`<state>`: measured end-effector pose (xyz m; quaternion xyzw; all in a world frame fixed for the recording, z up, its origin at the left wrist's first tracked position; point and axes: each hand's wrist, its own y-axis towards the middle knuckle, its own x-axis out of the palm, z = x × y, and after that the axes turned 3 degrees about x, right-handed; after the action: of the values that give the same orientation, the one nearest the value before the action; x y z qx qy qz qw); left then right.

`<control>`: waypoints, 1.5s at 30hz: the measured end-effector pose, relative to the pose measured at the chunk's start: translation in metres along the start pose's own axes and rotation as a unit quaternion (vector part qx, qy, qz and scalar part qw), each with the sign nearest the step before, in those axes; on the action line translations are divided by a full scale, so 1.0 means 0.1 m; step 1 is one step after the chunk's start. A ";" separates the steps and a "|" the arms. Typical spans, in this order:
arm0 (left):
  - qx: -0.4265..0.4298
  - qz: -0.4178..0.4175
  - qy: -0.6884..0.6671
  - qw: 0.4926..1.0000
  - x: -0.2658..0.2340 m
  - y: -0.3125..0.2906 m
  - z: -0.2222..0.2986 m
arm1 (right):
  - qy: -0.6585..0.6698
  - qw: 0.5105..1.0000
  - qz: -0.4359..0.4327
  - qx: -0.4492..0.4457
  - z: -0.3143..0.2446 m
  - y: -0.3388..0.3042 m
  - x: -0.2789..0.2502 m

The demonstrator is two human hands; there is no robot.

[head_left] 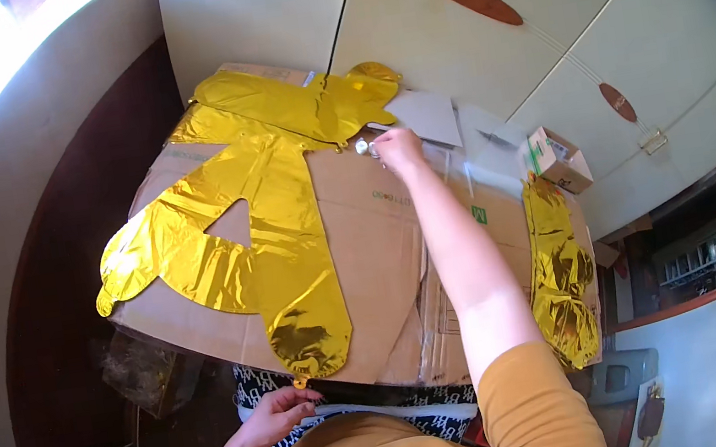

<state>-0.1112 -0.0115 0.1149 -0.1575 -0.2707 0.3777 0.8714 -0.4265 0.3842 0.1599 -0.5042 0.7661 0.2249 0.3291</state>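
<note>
Behind the far edge of the cardboard, cream cabinets (pixel 454 61) with brown oval plates, too small to read. In front, a broad cardboard top (pixel 366 213), bearing small green printing near the middle and a green square mark farther right. Across its left half, flat and crinkled, a two-legged gold foil piece (pixel 235 268) with a triangular hole: apex toward the far edge, one leg slanting to the near-left corner, the longer leg lying far to near, its rounded end over the near edge. Along the far edge, lengthwise, another gold foil piece (pixel 276 106), close against that apex. Down the right edge, long axis far to near, a narrow gold foil strip (pixel 560 272). Toward the far edge, a white sheet (pixel 430 116); at the far-right corner, a small open box (pixel 557 161) with a green stripe. At the near edge, left hand (pixel 283 415) by the longer leg's tab, fingers bent; cannot tell whether pinching it. Near the far edge, right hand (pixel 398 149), fingers curled together at small silvery round pieces (pixel 362 145); cannot tell whether gripping or merely touching.
</note>
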 end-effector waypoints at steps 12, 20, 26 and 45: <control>0.036 0.081 0.120 0.989 -0.09 0.15 -0.35 | 0.206 0.867 -0.422 -0.167 0.07 -3.65 -1.22; 0.041 -0.057 0.498 0.865 0.05 0.70 -0.72 | 0.070 0.925 -0.360 0.099 1.62 -4.58 0.06; 0.003 -0.178 0.544 0.820 0.30 0.97 -1.14 | 0.054 0.895 -0.441 0.038 2.06 -4.58 0.69; 0.038 -0.119 0.448 0.886 0.45 1.03 -1.19 | 0.199 0.891 -0.382 0.143 2.05 -4.41 0.62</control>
<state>-0.0744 0.0822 -0.0136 -0.2433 0.1458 0.1705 0.9437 0.0193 0.3118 -0.0308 -0.7395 0.5878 -0.1349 0.2990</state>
